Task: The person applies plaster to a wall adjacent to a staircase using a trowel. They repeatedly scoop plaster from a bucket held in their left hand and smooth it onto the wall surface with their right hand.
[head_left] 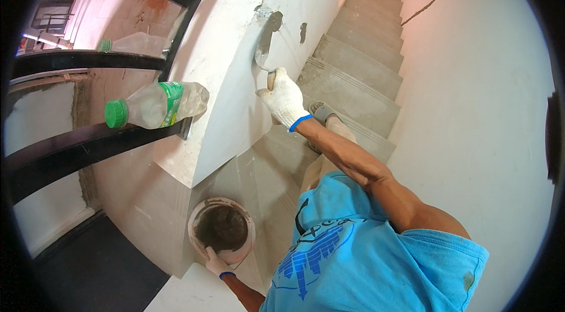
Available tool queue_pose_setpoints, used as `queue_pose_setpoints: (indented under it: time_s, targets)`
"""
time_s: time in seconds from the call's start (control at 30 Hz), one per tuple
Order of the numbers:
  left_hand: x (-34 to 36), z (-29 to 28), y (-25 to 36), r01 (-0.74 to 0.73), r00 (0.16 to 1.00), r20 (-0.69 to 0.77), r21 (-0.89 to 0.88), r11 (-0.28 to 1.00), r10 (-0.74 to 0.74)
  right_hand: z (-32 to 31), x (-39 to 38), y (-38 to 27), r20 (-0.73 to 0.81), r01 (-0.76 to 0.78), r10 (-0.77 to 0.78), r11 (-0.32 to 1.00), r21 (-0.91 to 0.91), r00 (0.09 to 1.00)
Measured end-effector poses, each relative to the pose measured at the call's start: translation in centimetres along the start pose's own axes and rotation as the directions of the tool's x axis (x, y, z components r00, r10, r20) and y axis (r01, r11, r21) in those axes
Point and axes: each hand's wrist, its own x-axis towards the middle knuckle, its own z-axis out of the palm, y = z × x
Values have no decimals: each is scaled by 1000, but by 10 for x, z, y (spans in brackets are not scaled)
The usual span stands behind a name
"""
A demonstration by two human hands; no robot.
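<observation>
My right hand (282,99), in a white knitted glove with blue cuff, grips the handle of a metal trowel (262,53), whose blade rests at the white wall beside a grey mortar smear (273,22); a smaller patch (303,32) is to its right. Below left, my gloved left hand (216,260) holds the rim of a bucket (197,223) containing wet grey mortar (225,223). A plastic bottle (153,106) with green cap and label lies sideways on the black metal railing (70,159), left of my right hand.
Grey stairs (362,67) rise ahead, with my sandalled foot (323,113) on them. The right wall (471,106) carries a long grey patched streak (435,0). The railing bars run along the left, with a dark surface (103,271) below.
</observation>
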Motion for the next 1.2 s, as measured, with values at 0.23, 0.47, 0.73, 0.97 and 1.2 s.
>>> queue_pose_setpoints:
  time_s: [0.23, 0.47, 0.73, 0.97, 1.2]
  targets:
    - [-3, -3, 0, -19, 1000, -15, 81, 997, 21, -21, -26, -4, 82, -18, 17, 1000, 17, 996]
    - [-4, -1, 7, 11, 999, 48, 132, 991, -17, -15, -10, 53, 50, -101, 94, 979, 176, 994]
    - [-6, 3, 2, -105, 994, -16, 43, 994, 106, -2, 6, 47, 164, -191, 131, 880, 436, 978]
    - [8, -5, -5, -14, 1000, 2, 160, 987, 14, -26, -3, 27, 236, -173, 73, 881, 440, 969]
    - [-9, 4, 13, -129, 991, -10, 83, 988, 130, -59, -14, 9, 331, -174, 16, 874, 454, 943]
